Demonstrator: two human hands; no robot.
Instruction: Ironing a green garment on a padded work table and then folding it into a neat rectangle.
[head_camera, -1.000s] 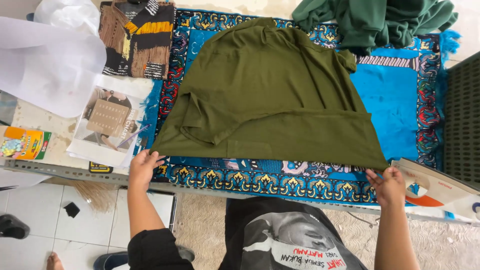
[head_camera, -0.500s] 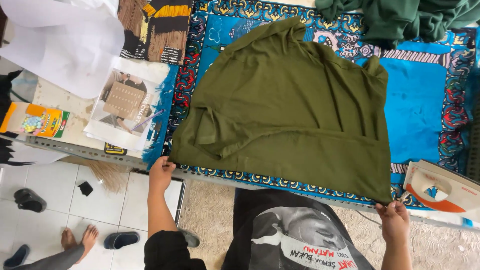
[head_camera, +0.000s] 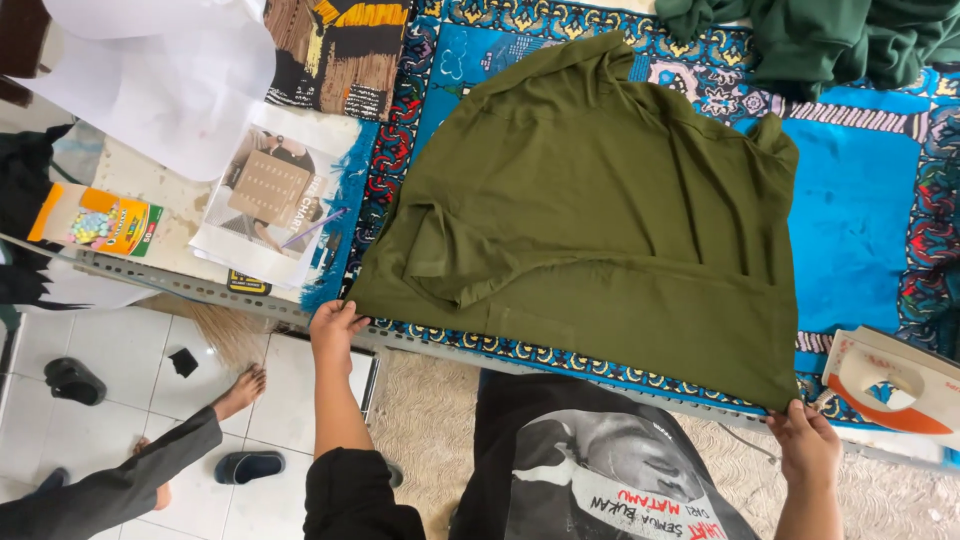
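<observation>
An olive green garment lies spread flat on a blue patterned cloth that covers the table. My left hand pinches the garment's near left corner at the table edge. At the near right corner, my right hand grips the hem. A folded flap of the fabric lies near the left corner.
A clothes iron rests at the right edge. A dark green heap of cloth lies at the back right. Papers, white sheets, a striped fabric and a coloured box sit left. Another person's feet and sandals are on the tiled floor.
The view has tilted and shifted right. Both hands stay on the garment's near corners, the hem drawn slightly toward me.
</observation>
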